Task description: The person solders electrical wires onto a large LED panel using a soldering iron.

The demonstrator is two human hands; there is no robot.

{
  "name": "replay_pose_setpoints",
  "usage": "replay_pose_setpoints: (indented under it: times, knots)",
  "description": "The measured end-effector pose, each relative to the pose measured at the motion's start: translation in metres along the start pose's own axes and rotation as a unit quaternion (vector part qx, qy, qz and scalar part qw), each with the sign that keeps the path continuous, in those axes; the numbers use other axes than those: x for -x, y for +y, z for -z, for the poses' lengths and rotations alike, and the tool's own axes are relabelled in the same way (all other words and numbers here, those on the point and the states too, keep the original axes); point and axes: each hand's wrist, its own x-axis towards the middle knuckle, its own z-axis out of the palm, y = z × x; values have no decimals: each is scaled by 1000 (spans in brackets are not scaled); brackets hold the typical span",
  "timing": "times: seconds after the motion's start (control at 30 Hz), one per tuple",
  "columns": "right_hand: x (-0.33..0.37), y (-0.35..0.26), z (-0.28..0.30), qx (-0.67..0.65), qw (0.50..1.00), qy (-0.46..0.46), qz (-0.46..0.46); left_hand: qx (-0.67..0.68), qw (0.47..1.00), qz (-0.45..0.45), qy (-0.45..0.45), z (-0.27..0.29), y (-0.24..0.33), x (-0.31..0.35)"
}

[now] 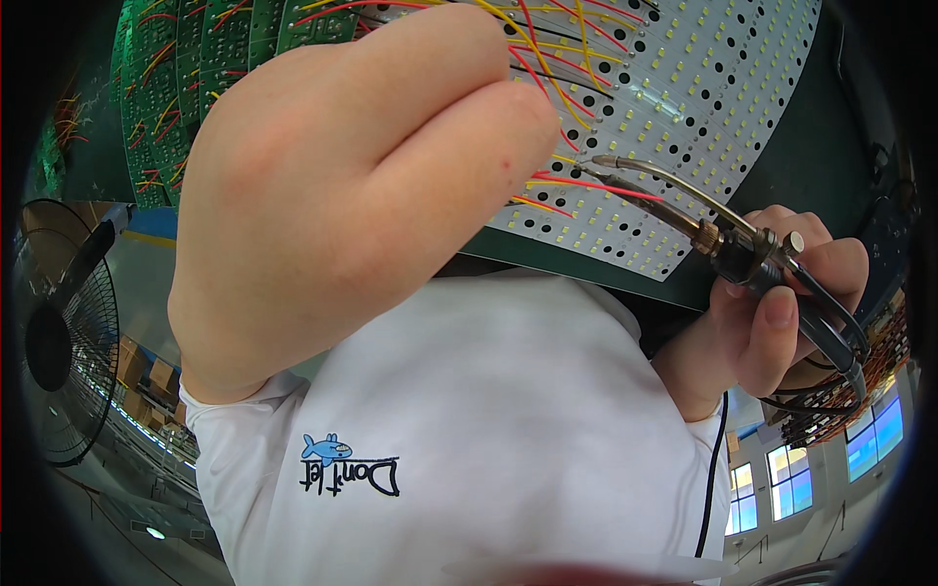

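On the dark green worktop (pixel 787 161) in the head view there's a pale LED panel (pixel 674 59), dotted with little yellowish chips and black round holes, sitting up top and toward the right. Loads of red, yellow and black wires (pixel 625 191) run across it, some poking out from beneath the left hand (pixel 391 186). That hand is huge in shot, fingers curled over with the tips tucked out of sight, so I honestly can't tell how tightly they close or whether they've got hold of anything. The right hand (pixel 757 332) is easier: fingers and thumb are wrapped around the dark handle of a soldering iron (pixel 747 264), with a bent metal tube (pixel 674 178) running alongside it. The iron's tip points left, over the panel and right near the left hand's fingers; can't tell if it's actually touching anything. Wired green circuit boards (pixel 210 59) are lined up at upper left. Around the edges you get a black fan (pixel 49 347) on the left, cardboard boxes (pixel 147 381) near it, and bright windows (pixel 874 439) lower right.
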Motion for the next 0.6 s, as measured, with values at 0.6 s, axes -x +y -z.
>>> replay_pose_setpoints:
  times: [0.6]
  knots:
    - [-2, 1, 9, -138, 989, 33, -30, 16, 1000, -4, 23, -9, -4, -1]
